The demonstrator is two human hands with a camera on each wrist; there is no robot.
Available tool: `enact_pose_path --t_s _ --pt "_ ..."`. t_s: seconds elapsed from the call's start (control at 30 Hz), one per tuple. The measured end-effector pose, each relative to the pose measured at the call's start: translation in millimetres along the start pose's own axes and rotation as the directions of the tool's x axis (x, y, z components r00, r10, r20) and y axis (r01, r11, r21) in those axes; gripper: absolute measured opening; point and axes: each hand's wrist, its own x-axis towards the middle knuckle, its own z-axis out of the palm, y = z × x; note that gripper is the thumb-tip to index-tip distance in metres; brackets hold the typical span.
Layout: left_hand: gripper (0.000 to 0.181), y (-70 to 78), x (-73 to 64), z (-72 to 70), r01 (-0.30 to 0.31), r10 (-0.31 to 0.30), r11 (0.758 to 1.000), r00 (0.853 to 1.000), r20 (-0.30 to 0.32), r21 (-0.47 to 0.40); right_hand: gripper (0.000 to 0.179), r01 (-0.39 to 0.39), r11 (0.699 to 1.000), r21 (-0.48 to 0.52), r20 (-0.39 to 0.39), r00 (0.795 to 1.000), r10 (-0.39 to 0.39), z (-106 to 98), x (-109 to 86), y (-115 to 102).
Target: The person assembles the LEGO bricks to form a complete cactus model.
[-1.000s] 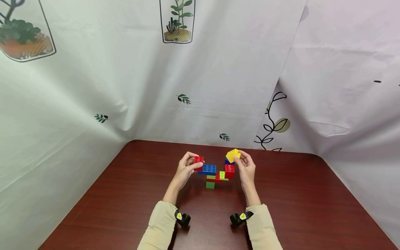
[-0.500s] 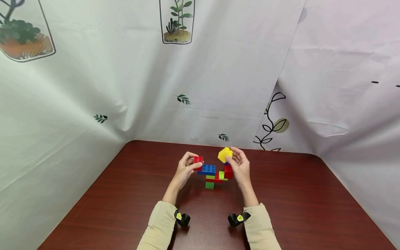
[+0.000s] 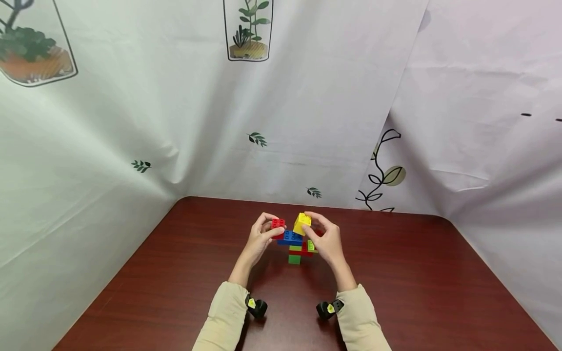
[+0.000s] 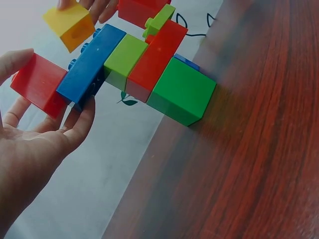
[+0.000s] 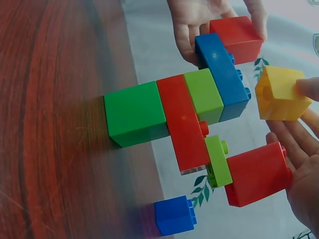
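A toy brick structure stands on the table: a green brick (image 5: pixel 134 114) at the bottom, then a long red brick (image 5: pixel 182 122), a lime brick (image 5: pixel 203 97) and a long blue brick (image 3: pixel 291 238). My left hand (image 3: pixel 259 239) grips a red brick (image 4: pixel 40 84) at the blue brick's left end, fingers against the blue underside. Between thumb and fingers my right hand (image 3: pixel 327 241) pinches a yellow brick (image 5: pixel 284 94), just above the blue brick's right-end studs. On the structure's right arm, a thin lime brick (image 5: pixel 218 160) carries another red brick (image 5: pixel 256 174), mostly hidden by my right hand in the head view.
A separate blue brick (image 5: pixel 174 216) stands on the table (image 3: pixel 417 292) behind the structure. A white cloth backdrop (image 3: pixel 329 97) with plant drawings hangs beyond the table's far edge. Black cameras are strapped to both wrists.
My right hand has moved left with the yellow brick, from above the right-hand red brick to over the blue brick, turning it more upright. My left hand has stayed in place.
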Motion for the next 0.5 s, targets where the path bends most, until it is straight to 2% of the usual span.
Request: enact_pose_path --t_s 0.27,0.5 --pt "0.032 -0.1 1.0 0.6 0.003 -0.003 1.000 1.000 -0.005 0.011 0.033 0.046 0.995 -0.093 0.035 0.998 -0.043 1.3 -1.0 -0.9" --pt "0.034 -1.3 0.8 -0.5 0.004 -0.004 1.000 1.000 0.010 -0.003 0.034 0.112 0.978 -0.174 0.072 0.992 -0.100 4.2 -3.1 1.2"
